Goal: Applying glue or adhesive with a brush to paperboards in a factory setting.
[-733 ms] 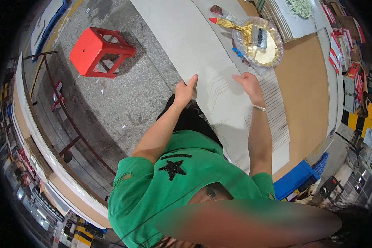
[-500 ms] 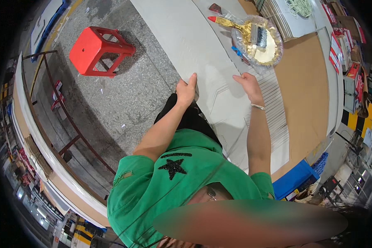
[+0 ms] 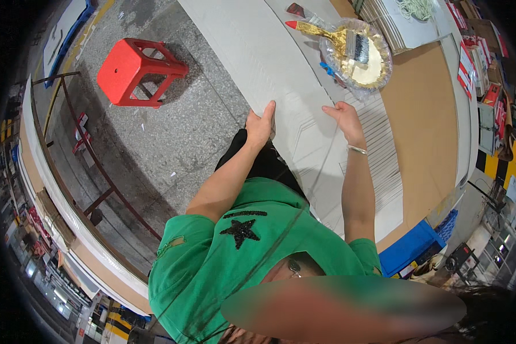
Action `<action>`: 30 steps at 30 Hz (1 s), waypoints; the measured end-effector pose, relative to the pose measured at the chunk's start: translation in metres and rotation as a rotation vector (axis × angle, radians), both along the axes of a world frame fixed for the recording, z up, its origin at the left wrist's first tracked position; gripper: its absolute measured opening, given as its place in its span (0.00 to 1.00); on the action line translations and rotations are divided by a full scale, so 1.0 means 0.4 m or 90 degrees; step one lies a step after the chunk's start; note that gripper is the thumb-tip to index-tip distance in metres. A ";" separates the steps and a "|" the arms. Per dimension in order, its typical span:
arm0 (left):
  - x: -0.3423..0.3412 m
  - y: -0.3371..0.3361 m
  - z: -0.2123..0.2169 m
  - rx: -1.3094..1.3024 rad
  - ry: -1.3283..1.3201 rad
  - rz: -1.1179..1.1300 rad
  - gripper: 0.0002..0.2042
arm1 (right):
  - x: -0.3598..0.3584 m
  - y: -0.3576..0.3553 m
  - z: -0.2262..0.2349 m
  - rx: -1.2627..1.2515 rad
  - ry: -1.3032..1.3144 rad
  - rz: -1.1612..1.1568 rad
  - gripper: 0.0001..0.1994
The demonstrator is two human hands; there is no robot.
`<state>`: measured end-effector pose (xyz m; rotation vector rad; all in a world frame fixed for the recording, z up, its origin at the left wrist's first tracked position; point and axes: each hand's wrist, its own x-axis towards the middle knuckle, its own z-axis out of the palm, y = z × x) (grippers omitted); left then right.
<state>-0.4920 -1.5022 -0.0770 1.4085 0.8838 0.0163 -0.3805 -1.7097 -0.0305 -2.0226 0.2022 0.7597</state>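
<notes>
Left hand (image 3: 262, 123) palm hidden against white panel (image 3: 281, 74) edge (grip unclear); panel cut off at top.

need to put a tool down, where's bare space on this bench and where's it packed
Free: the brown board between the ribbed sheet and the bench's far edge, and the white panel beyond the left hand. Crowded: around the foil dish with its brush, just past the right hand.

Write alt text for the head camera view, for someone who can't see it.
Seen from above, a person in a green shirt rests the left hand and right hand on a white sheet laid over a long table. Beyond it a gold-stained brush lies in a clear dish; a red stool stands on the floor.
</notes>
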 end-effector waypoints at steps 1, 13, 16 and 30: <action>0.002 -0.001 -0.010 -0.021 -0.030 0.012 0.25 | 0.000 -0.007 -0.006 0.031 0.001 0.006 0.18; -0.001 0.002 0.031 -0.141 -0.027 0.011 0.28 | -0.005 0.012 0.016 0.021 0.014 -0.016 0.17; 0.005 0.006 0.051 -0.141 -0.002 0.005 0.29 | -0.004 0.006 0.005 0.032 0.012 -0.012 0.17; -0.001 0.006 0.037 0.039 0.050 -0.078 0.29 | -0.009 -0.007 0.030 -0.119 0.001 0.028 0.20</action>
